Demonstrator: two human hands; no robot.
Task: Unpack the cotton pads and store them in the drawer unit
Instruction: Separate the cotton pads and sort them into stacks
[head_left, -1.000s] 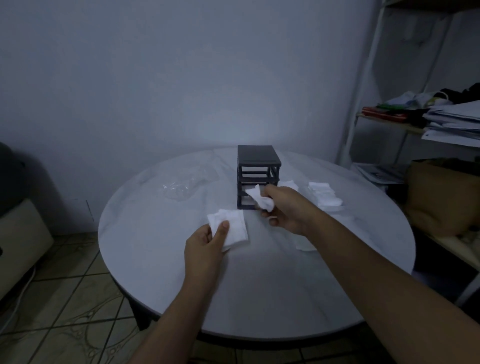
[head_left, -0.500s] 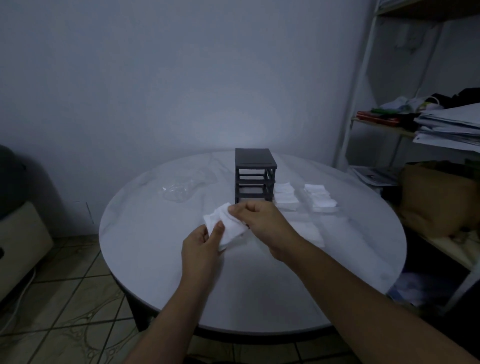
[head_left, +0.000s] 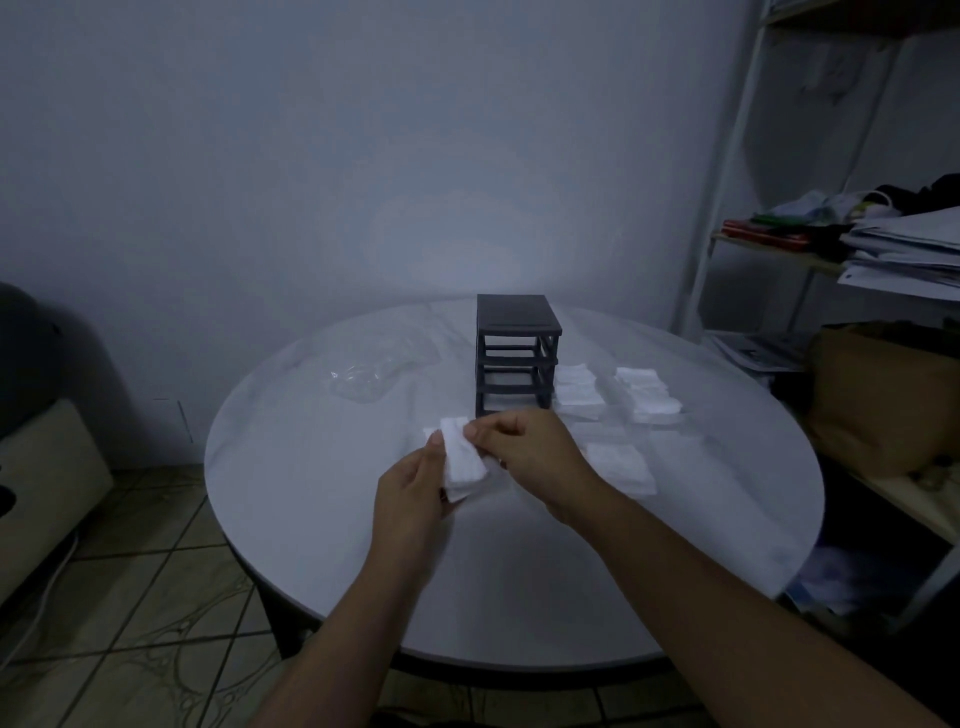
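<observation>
Pads in hand: a small stack of white cotton pads (head_left: 461, 464) sits at the centre of the frame, held above the table between both hands. Its long axis runs nearly up and down the frame, tipped slightly toward the lower right. The left hand (head_left: 410, 499) cradles it from the lower left, with the thumb pressed on its left edge. The right hand (head_left: 535, 452) pinches the upper end, its fingers (head_left: 485, 428) curled onto the top edge.

The dark drawer unit (head_left: 517, 358) stands straight above the stack in the frame, just beyond the right knuckles, so the right hand looks the nearer one for carrying pads in. Whether its bays hold drawers I cannot tell.

More pad stacks (head_left: 576, 392) lie on the table (head_left: 311, 493) to the right of the unit, and a clear wrapper (head_left: 363, 382) lies to its left.
</observation>
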